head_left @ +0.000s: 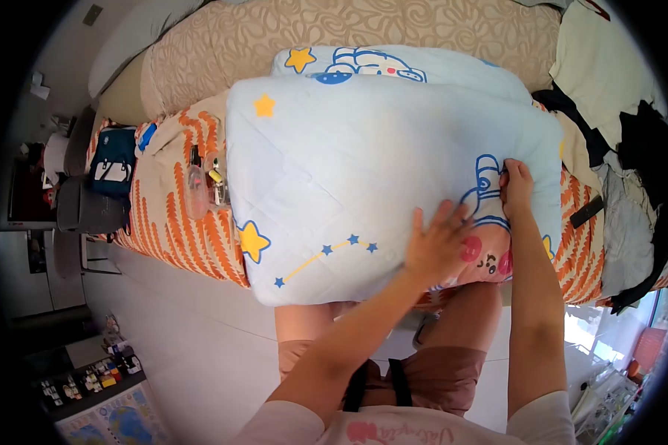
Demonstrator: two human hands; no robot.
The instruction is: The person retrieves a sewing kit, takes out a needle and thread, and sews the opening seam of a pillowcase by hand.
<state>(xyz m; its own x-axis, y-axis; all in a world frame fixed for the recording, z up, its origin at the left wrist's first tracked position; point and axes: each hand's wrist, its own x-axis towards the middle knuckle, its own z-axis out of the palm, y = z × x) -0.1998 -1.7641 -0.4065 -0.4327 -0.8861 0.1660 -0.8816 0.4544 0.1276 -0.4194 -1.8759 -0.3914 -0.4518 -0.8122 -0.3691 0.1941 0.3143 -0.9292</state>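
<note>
A light blue quilt (334,163) with yellow stars and cartoon figures lies folded across an orange-patterned cover, its near edge hanging over my knees. My left hand (436,241) rests on the quilt near the pink cartoon face, fingers spread and slightly blurred. To the right of it, my right hand (517,185) has its fingers curled together at the blue-outlined drawing. They look pinched on the quilt's fabric, though the fingertips are partly hidden.
Left of the quilt lie a clear bottle (197,191) and small items, with a teal bag (113,159) farther left. A dark remote (586,212) and piled clothes (627,222) are at the right. A patterned beige sofa back (349,26) stands behind.
</note>
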